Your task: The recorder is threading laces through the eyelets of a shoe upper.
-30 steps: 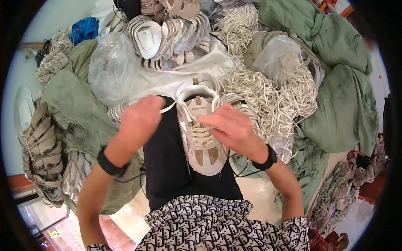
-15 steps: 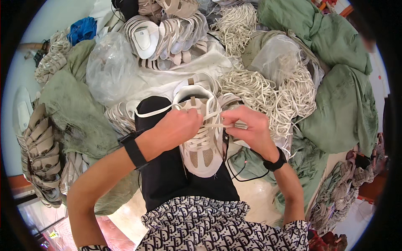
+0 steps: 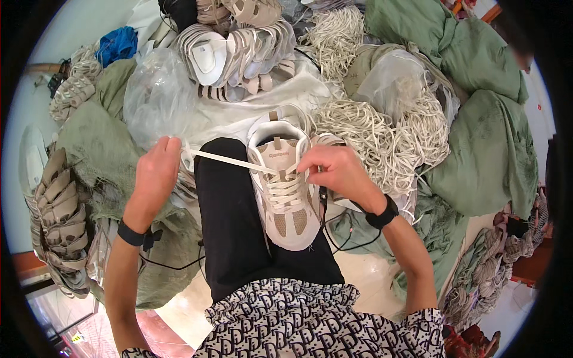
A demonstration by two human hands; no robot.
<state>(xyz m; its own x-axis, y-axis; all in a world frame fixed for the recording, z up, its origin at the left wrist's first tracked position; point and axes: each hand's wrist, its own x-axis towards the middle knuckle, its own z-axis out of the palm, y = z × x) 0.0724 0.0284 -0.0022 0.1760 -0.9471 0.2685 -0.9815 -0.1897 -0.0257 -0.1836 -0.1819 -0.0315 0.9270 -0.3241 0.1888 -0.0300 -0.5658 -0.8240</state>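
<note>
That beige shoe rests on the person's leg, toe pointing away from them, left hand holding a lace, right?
No, the toe points toward the person; the head view shows it. The beige shoe does rest on a leg, and the left hand holds a lace.

I see the shoe (image 3: 289,203) on the lap (image 3: 230,224) there, a lace heap (image 3: 382,134) ahead right, a plastic bag (image 3: 160,95) ahead left.

This is looking like a shoe workshop: uppers (image 3: 245,53) are standing nested in a stack at the back, more are lining the left, laces (image 3: 376,131) are lying in great tangled heaps on the right, green sacks (image 3: 483,155) are bulging at both sides, and a shoe (image 3: 290,222) is resting on the person's lap (image 3: 230,238), its lace (image 3: 230,161) stretching leftward!
</note>
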